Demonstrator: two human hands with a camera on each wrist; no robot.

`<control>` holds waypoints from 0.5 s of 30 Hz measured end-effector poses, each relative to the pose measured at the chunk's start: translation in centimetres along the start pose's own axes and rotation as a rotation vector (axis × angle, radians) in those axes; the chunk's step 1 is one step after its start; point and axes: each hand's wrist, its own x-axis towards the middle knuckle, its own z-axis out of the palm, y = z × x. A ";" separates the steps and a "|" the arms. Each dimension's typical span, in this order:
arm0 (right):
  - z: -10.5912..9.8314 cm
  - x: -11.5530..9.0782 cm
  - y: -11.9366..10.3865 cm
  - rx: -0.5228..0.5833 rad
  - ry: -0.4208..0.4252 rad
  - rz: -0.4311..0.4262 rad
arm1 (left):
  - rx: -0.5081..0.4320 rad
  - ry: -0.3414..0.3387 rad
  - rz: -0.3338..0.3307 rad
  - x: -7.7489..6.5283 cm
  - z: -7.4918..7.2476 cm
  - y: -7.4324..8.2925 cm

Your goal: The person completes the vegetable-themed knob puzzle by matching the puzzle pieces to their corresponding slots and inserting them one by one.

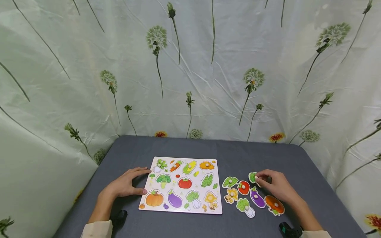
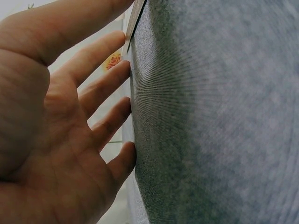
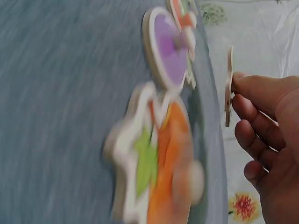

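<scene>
Head view: right of the puzzle board (image 1: pixel 196 183), the right hand (image 1: pixel 275 185) pinches a green piece (image 1: pixel 252 177); the left hand (image 1: pixel 128 181), fingers spread, touches the board's left edge; a slack pinch could drop it among loose pieces (image 1: pixel 257 198).

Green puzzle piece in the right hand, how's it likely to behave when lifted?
The green piece looks stiff: edge-on, it's straight, without sagging. It's probably light, being thin and pinched by the right hand. Its flat shape makes rolling unlikely.

Cream sleeves (image 1: pixel 96 229), black wrist cameras (image 1: pixel 119 218)
</scene>
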 end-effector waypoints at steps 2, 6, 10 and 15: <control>0.3 0.4 -0.6 0.006 0.016 -0.011 | -0.002 0.001 0.000 0.0 0.0 0.0; 1.0 1.3 -1.7 0.001 0.042 -0.030 | -0.010 -0.002 0.004 0.0 -0.1 0.0; 2.0 2.0 -3.0 -0.009 0.056 -0.032 | -0.010 -0.007 -0.001 0.0 -0.1 0.1; 3.1 3.0 -5.1 0.012 0.060 -0.031 | -0.006 -0.006 0.000 -0.1 -0.2 0.2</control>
